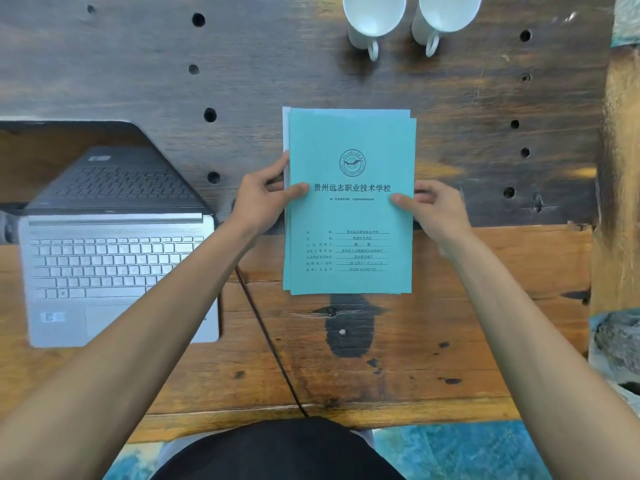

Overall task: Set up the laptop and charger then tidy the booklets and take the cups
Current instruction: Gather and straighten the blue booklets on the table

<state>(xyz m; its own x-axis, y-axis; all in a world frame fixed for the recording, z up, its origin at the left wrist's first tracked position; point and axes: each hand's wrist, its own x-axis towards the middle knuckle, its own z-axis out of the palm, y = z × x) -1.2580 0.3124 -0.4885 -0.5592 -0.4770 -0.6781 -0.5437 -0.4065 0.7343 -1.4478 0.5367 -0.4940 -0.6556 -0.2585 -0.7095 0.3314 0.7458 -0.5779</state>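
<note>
The top teal booklet (349,202) has a round emblem, then "贵州远志职业技术学校" in big dark characters across the cover. The small lines of form text below that are too blurry to read.

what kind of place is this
Probably a casual desk or tea-table workspace, perhaps in a school office, though that is a guess. An open laptop sits on a rustic wooden table, both hands hold a stack of teal booklets with a school crest, and two white cups stand beyond.
</note>
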